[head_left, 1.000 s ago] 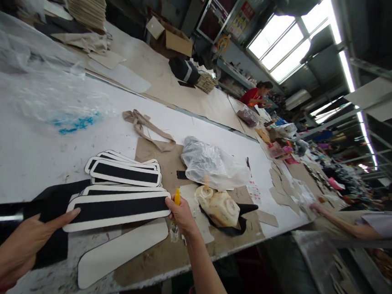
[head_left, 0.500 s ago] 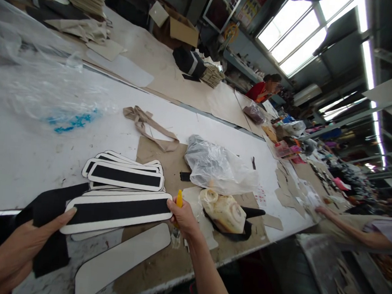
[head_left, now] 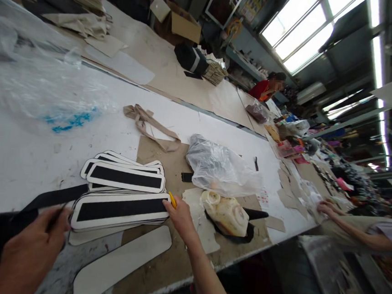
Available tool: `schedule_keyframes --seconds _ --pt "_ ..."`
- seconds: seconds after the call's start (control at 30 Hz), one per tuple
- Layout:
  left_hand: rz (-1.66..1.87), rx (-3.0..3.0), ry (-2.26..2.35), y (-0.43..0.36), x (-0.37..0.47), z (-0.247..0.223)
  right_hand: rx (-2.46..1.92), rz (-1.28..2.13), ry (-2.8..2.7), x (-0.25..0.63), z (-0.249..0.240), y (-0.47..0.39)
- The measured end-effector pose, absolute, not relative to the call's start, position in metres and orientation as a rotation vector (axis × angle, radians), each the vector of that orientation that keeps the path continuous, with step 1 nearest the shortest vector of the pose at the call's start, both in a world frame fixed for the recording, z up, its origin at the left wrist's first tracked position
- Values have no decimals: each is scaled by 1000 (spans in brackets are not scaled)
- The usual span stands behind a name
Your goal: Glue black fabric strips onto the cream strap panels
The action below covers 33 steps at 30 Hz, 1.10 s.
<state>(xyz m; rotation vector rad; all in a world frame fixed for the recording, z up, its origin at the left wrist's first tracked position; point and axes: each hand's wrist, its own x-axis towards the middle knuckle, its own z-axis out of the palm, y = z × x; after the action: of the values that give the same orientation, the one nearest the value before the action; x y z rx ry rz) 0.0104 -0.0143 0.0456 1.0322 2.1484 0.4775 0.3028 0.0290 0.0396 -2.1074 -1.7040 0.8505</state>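
My right hand is closed round a yellow-handled tool, its fingertips at the right end of a white panel with a black strip. This panel tops a fanned stack at the table's near side. Beside the panel's left end is my left hand, blurred, with fingers bent together; whatever they pinch is too smeared to make out. Behind lies a second pile of white-edged black-strip panels. A plain pale panel rests nearest the table edge.
A yellowed plastic container and a clear plastic bag lie right of the panels. Beyond them is a beige strap. Plastic sheeting covers the left. Another person's hands are at the right table edge.
My left hand has come off the top panel's left end and moved slightly left and down. The yellow tool has tilted in my right hand, and the top panel now sits more squarely on its stack.
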Motion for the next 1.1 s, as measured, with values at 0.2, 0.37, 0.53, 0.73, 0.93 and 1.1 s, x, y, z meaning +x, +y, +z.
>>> schedule_keyframes --seconds 0.2,0.37,0.53,0.73,0.93,1.1 --pt "801 363 1215 -1 100 48 -2123 879 -1704 304 28 32" --pt "955 210 1166 10 102 31 -2108 900 -1680 306 22 31" --pt "1043 201 1291 6 69 39 -2091 918 -1665 306 25 31" --pt "1014 211 1398 5 52 46 -2167 856 -1739 304 31 33" --pt "991 227 1389 4 56 49 -2324 520 -1824 307 48 26" --pt "986 265 1415 3 57 46 -2342 227 -2035 278 70 16"
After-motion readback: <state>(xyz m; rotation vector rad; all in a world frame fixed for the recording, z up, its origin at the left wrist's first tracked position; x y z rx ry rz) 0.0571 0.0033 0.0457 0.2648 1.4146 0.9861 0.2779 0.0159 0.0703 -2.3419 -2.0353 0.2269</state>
